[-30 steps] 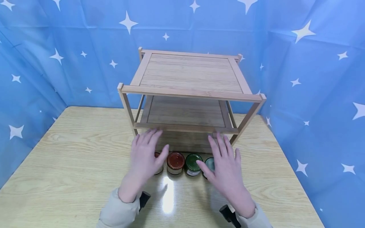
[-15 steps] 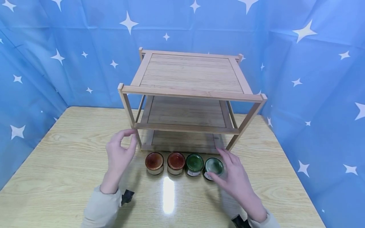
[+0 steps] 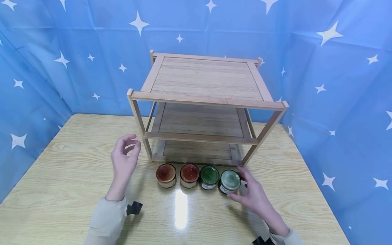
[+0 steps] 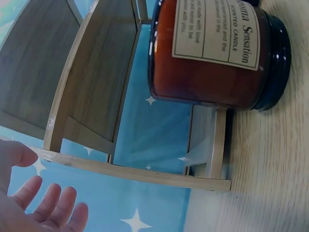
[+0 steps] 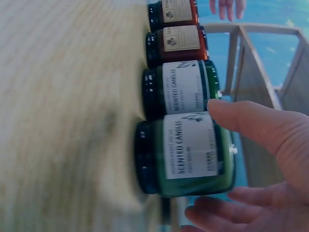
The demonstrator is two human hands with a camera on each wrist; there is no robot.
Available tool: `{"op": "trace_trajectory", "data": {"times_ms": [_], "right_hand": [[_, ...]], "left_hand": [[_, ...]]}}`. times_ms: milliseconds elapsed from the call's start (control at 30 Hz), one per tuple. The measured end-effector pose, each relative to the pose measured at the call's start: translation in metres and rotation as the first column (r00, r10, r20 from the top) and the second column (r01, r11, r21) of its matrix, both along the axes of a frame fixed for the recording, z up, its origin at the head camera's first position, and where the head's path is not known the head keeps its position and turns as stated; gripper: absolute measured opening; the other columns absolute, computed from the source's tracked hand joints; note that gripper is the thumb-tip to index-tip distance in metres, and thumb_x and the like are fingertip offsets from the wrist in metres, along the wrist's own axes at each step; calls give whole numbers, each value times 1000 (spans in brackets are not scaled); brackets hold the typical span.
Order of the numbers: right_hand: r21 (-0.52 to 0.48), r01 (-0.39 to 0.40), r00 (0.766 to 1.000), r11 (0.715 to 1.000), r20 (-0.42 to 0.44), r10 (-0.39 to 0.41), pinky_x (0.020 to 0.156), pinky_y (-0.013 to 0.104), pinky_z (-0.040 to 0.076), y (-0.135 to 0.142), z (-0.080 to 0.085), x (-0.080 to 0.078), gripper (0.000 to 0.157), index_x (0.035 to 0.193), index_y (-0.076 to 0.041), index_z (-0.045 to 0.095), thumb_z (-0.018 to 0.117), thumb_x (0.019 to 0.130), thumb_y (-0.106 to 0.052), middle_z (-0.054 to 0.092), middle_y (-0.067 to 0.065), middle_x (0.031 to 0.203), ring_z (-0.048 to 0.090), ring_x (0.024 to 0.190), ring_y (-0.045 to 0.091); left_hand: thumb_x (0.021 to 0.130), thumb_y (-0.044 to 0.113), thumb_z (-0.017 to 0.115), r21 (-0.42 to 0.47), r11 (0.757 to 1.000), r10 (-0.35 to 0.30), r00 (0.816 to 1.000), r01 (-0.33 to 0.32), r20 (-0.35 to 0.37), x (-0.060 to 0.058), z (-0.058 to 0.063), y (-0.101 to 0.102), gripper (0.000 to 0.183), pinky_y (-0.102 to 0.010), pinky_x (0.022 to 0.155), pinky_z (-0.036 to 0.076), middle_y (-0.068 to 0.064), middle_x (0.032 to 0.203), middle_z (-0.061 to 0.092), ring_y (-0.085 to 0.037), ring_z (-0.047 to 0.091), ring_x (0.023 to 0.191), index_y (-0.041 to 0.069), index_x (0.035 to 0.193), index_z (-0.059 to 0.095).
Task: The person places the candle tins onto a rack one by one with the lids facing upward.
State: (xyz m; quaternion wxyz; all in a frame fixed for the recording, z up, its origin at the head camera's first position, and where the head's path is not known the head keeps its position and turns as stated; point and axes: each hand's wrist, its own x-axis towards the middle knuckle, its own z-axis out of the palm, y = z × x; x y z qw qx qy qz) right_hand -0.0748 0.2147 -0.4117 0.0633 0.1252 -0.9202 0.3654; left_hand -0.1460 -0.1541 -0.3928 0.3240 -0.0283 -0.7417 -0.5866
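Observation:
Several scented candle jars stand in a row, dark lids against the table. My right hand [image 3: 254,195] is at the pale green candle jar [image 3: 230,180] on the right end, thumb in front and fingers at its far right side. In the right wrist view, the thumb overlaps the jar's label edge and the fingers curve loosely beside the glass. A dark green candle jar [image 3: 209,176] stands beside it, then a red-brown candle jar [image 3: 189,174] and an amber-brown candle jar [image 3: 166,174]. My left hand [image 3: 123,158], fingers loosely bent and holding nothing, hovers left of the rack.
A three-tier wooden rack [image 3: 208,100] stands just behind the jars, its bottom shelf [image 3: 197,149] low at the table. The wooden table [image 3: 76,170] extends to both sides. A blue star-patterned curtain [image 3: 101,41] encloses the back and sides.
Both hands moved apart from over the jars. The left hand drew left past the rack's leg; the right hand lowered to the right and came around the pale green candle jar.

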Motion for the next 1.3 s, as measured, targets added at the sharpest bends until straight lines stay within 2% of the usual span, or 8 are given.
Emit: {"op": "trace_trajectory", "data": {"times_ms": [100, 200, 333, 500, 767, 1000, 1300], "right_hand": [[-46, -3, 1000, 999, 29, 4, 78, 47, 55, 1, -7, -2, 86, 129, 11, 41, 88, 59, -9, 58, 27, 113, 57, 101, 40], [-79, 8, 997, 997, 76, -2, 79, 44, 55, 1, -13, -5, 87, 129, 10, 41, 88, 58, -8, 58, 25, 112, 59, 99, 39], [-104, 31, 993, 994, 121, -18, 79, 43, 56, -1, -19, -8, 88, 130, 7, 42, 89, 56, -8, 59, 23, 112, 61, 95, 36], [-111, 48, 992, 993, 120, -34, 78, 41, 55, -4, -24, -11, 86, 127, 5, 45, 89, 55, -8, 61, 20, 108, 62, 92, 32], [-177, 66, 989, 982, 145, -40, 79, 35, 56, -5, -27, -11, 77, 122, 6, 48, 87, 57, -2, 61, 18, 107, 61, 95, 33], [-226, 56, 987, 972, 161, -20, 80, 31, 55, -3, -29, -13, 74, 121, 7, 49, 86, 57, -1, 61, 18, 106, 61, 95, 32], [-217, 88, 979, 972, 200, -44, 78, 25, 54, 0, -31, -14, 75, 121, 5, 50, 87, 56, -2, 61, 15, 105, 60, 94, 28]], "left_hand": [[84, -14, 56, 80, 994, -74, 997, 70, 39, -4, -1, -1, 30, -13, 76, 51, -19, 110, 57, -8, 58, 91, -14, 114, 53], [84, -14, 57, 132, 984, -131, 989, 122, 62, -7, -1, -2, 32, -13, 76, 52, -14, 112, 58, -10, 59, 94, -12, 116, 52], [82, -15, 59, 178, 970, -183, 981, 168, 71, -11, -4, -2, 34, -16, 76, 53, -2, 108, 60, -10, 59, 94, -8, 115, 54], [80, -18, 59, 205, 957, -227, 971, 207, 77, -16, -7, -2, 38, -17, 76, 53, 8, 102, 60, -9, 58, 93, -10, 117, 52], [80, -20, 57, 213, 951, -245, 967, 225, 69, -22, -10, 0, 34, -17, 76, 54, 10, 94, 62, -9, 59, 90, -14, 113, 52], [79, -21, 57, 216, 952, -237, 969, 217, 73, -21, -10, 1, 32, -16, 75, 54, 11, 90, 62, -8, 59, 88, -13, 111, 54], [79, -22, 57, 221, 955, -224, 970, 199, 96, -22, -11, 0, 33, -16, 74, 54, 12, 89, 63, -7, 59, 88, -13, 111, 54]]}}
